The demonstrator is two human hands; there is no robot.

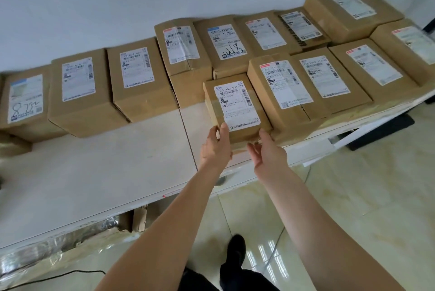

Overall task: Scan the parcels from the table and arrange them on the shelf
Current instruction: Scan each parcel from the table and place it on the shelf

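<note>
— Surface? 
— White shelf (98, 173), rows of labelled cardboard parcels (141, 78) along the wall.
— Grip? 
— Left hand (215, 147) grasps the small box (236, 108) at its near left corner; right hand (267, 153), fingers relaxed, touches the near right corner.

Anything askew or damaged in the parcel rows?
Mostly tidy. The parcel with clear tape over its label sits taller than its neighbours and slightly rotated. The small parcel between both hands stands forward of the front row.
</note>
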